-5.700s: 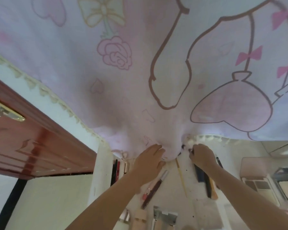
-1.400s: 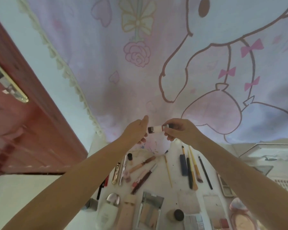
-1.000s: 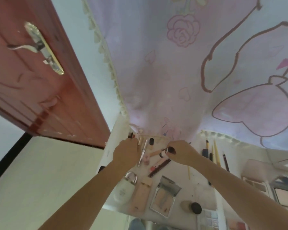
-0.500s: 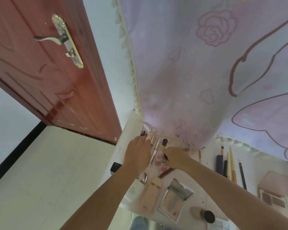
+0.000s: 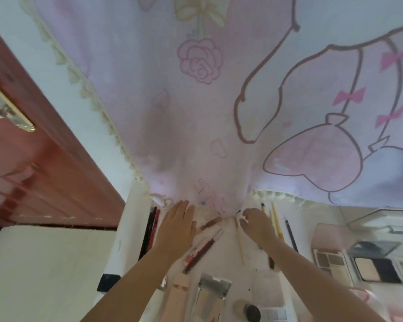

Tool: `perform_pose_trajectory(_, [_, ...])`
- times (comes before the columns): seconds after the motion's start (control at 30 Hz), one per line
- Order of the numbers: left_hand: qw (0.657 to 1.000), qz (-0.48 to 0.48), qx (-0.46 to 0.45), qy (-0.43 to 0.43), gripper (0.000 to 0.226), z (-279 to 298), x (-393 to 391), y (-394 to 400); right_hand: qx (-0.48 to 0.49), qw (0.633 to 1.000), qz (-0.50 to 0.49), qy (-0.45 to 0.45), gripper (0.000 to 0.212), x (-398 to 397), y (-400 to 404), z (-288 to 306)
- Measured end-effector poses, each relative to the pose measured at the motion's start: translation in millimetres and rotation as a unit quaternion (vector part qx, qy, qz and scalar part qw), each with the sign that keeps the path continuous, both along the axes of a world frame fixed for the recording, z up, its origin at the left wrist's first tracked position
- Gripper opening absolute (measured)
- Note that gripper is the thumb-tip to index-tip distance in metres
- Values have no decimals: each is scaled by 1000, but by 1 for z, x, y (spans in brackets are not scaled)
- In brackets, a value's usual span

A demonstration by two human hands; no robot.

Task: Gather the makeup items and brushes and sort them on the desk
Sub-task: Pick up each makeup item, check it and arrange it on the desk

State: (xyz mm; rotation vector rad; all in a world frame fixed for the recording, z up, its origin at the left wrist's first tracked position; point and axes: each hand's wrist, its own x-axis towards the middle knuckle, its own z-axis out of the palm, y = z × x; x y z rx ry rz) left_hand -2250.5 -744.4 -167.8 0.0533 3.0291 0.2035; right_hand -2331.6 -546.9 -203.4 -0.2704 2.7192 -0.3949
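Makeup lies spread over the white desk (image 5: 228, 270). My left hand (image 5: 177, 226) rests flat, fingers straight, on the items at the back left, beside a brown tube (image 5: 211, 223) and two slim pink and dark sticks (image 5: 203, 248). Black and red pencils (image 5: 151, 228) lie to its left. My right hand (image 5: 256, 225) sits at the back with curled fingers by the top of a thin wooden brush (image 5: 239, 240); whether it pinches the brush is hidden. Yellow-handled brushes (image 5: 276, 221) and a dark pencil (image 5: 291, 235) lie just right of that hand.
A pink printed curtain (image 5: 207, 112) hangs down to the desk's back edge. A red-brown door (image 5: 33, 170) stands at the left. Near me lie a beige bottle (image 5: 178, 291), a mirrored compact (image 5: 213, 296), a black-capped jar (image 5: 249, 310), an eyeshadow palette (image 5: 330, 261) and an open powder compact (image 5: 372, 268).
My right hand held a small black-capped tube and brought it down among the items at the back left; the tube is no longer in it. That hand has moved right. The view swung back.
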Motion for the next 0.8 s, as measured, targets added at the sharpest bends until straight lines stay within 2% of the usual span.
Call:
perform_pose_trajectory(0.1, [999, -24, -15, -33, 48, 5, -17, 19, -22, 997, -74, -17, 37, -23, 0, -10])
perform_pose_trajectory(0.2, [1000, -24, 1, 7, 46, 7, -27, 30, -32, 996, -82, -33, 32, -40, -12, -21])
perform_pose_trajectory(0.27, [999, -35, 26, -5, 46, 9, -34, 33, -43, 995, -77, -44, 26, -47, -17, -27])
perform_pose_trajectory(0.4, [998, -32, 30, -55, 65, 14, -40, 32, -54, 993, -88, -52, 17, -52, -20, -29])
perform_pose_trajectory(0.47, [997, -42, 30, -49, 57, 14, -42, 35, -36, 996, -74, -43, 15, -52, -11, -23])
perform_pose_trajectory(0.53, [995, -50, 46, -66, 44, 19, -44, 40, -13, 997, -65, -46, 25, -47, 5, -15])
perform_pose_trajectory(0.57, [996, -53, 52, -45, 40, 15, -43, 42, 3, 997, -59, -54, 28, -42, 15, -12])
perform_pose_trajectory(0.7, [988, -46, 118, -84, 36, 9, -41, 60, 26, 997, -47, -53, 21, -16, 53, 9])
perform_pose_trajectory(0.8, [967, -25, 215, -131, 37, 13, -41, 75, -61, 996, -55, -34, 22, 5, 69, 39])
